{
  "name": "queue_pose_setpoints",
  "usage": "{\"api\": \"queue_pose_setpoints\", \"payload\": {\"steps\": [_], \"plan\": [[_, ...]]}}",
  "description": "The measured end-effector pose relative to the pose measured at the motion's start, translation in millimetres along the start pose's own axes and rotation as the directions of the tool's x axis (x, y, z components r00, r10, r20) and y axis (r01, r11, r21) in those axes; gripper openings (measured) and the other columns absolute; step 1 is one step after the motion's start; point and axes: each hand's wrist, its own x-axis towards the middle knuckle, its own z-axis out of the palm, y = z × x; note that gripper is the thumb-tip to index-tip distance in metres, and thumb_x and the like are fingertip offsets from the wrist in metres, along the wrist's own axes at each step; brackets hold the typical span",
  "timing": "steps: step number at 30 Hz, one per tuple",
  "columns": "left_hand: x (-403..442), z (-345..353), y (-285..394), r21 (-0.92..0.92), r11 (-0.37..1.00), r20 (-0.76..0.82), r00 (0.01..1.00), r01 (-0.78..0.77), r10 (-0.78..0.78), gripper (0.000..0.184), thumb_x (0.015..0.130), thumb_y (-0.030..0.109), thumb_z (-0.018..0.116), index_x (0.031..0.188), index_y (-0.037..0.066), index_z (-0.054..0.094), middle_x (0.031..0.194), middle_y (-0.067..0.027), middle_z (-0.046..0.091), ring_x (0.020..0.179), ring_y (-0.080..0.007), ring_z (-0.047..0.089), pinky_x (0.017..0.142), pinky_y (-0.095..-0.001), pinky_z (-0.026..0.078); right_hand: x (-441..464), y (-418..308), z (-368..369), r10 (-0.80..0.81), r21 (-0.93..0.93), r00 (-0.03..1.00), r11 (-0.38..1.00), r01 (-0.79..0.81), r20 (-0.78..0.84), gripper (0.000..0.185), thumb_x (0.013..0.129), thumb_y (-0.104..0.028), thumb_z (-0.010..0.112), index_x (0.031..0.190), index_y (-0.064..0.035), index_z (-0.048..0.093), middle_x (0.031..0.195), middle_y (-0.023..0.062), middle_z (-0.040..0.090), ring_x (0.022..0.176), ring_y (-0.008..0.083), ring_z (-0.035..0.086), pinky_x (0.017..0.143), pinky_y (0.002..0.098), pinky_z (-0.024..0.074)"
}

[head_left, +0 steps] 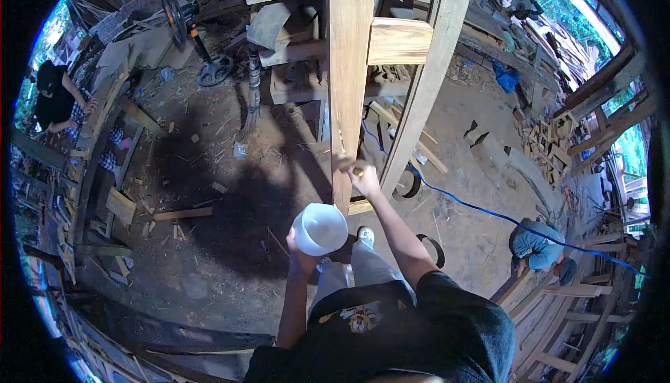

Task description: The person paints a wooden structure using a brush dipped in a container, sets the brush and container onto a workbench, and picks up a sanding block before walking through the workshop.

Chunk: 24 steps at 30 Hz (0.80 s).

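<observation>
Grasping a brush-like tool (359, 171) in the right hand (366, 183), nearer the pale timber (350, 55) running lengthwise from top centre to mid-frame, up-left of those fingers, with the left hand (299, 257) curled around a white bowl (304, 239) below.

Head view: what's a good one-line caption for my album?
Amid scattered wood scraps, the left hand holds a white bowl; the right hand holds a small tool by a wooden beam.

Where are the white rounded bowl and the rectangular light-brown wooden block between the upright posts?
White rounded bowl (324, 227): head view, on its inner surface.
Rectangular light-brown wooden block (399, 42): head view, on its broad grained face.
</observation>
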Motion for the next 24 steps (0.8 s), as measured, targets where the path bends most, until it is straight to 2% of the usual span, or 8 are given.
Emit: {"api": "queue_pose_setpoints", "payload": {"steps": [2,8,12,14,17,20,22,24], "plan": [[6,-22,-29,-0.418,0.885,-0.034,0.969,0.207,-0.243,0.055,0.081,0.047,0.038,0.119,0.008,0.039,0.112,-0.0131,0.049,0.1,-0.0276,0.052,0.081,-0.0455,0.047,1,9,1,-0.057,-0.096,0.998,0.994,0.056,-0.004,0.013,0.075,-0.013,0.055,0.079,-0.0016,0.06,0.078,0.0173,0.061,0.076,0.0321,0.06,0.069,0.0361,0.0478],[11,-26,2,-0.566,0.766,0.018,0.934,0.303,-0.356,0.057,0.081,0.05,0.038,0.121,0.01,0.037,0.112,-0.0116,0.05,0.1,-0.0278,0.053,0.077,-0.0448,0.049,113,-121,-98,-0.292,0.005,0.875,0.948,0.319,-0.386,0.012,0.077,-0.01,0.057,0.079,0.0014,0.06,0.073,0.0129,0.06,0.065,0.0225,0.059,0.059,0.0293,0.0461],[24,2,17,-0.409,0.878,-0.132,0.936,0.249,-0.327,0.059,0.082,0.052,0.033,0.116,0.004,0.043,0.108,-0.0111,0.053,0.096,-0.0248,0.055,0.079,-0.0418,0.048,120,-176,-126,-0.67,-0.243,0.495,0.698,0.673,-0.554,0.007,0.078,-0.002,0.055,0.075,0.0027,0.059,0.085,0.016,0.062,0.077,0.0198,0.061,0.069,0.028,0.0473],[28,7,5,-0.115,0.987,-0.108,0.986,0.115,-0.128,0.057,0.077,0.042,0.054,0.118,0.005,0.04,0.11,-0.0114,0.051,0.096,-0.0246,0.054,0.081,-0.0401,0.047,117,-147,-105,-0.552,0.026,0.608,0.728,0.685,-0.57,0.007,0.079,-0.003,0.054,0.08,0.0032,0.059,0.086,0.0165,0.062,0.079,0.0205,0.061,0.069,0.0286,0.0475],[26,16,-16,-0.332,0.912,-0.089,0.955,0.239,-0.283,0.07,0.059,0.018,0.076,0.117,0.006,0.04,0.116,-0.0112,0.046,0.104,-0.0231,0.049,0.084,-0.0412,0.045,71,-66,-48,-0.49,-0.037,0.772,0.852,0.522,-0.405,0.012,0.074,0.0,0.052,0.083,0.0005,0.06,0.08,0.0124,0.062,0.072,0.0221,0.061,0.065,0.0294,0.0482],[18,8,-50,-0.663,0.632,0.048,0.865,0.402,-0.5,0.064,0.076,0.058,0.038,0.127,0.02,0.034,0.124,-0.0075,0.041,0.112,-0.0277,0.043,0.078,-0.0513,0.045,-3,9,6,-0.186,0.108,0.972,0.973,0.203,-0.144,0.009,0.071,-0.003,0.056,0.078,-0.0003,0.061,0.077,0.0155,0.06,0.069,0.0271,0.061,0.065,0.0305,0.0483],[8,21,-41,-0.5,0.802,0.04,0.934,0.326,-0.355,0.065,0.073,0.054,0.048,0.126,0.019,0.034,0.126,-0.0072,0.037,0.114,-0.0279,0.04,0.083,-0.052,0.041,-28,49,35,0.061,0.068,0.997,0.996,-0.058,-0.038,0.009,0.072,-0.006,0.056,0.076,0.0002,0.061,0.076,0.0178,0.06,0.071,0.031,0.061,0.066,0.0323,0.0483],[10,19,-39,-0.309,0.93,0.075,0.98,0.199,-0.185,0.068,0.071,0.05,0.058,0.125,0.017,0.035,0.129,-0.007,0.034,0.116,-0.028,0.036,0.089,-0.0528,0.037,3,28,25,-0.182,0.082,0.968,0.977,0.198,-0.171,0.01,0.073,-0.008,0.056,0.07,0.0017,0.059,0.068,0.0161,0.06,0.064,0.0271,0.061,0.06,0.032,0.0474]]}}
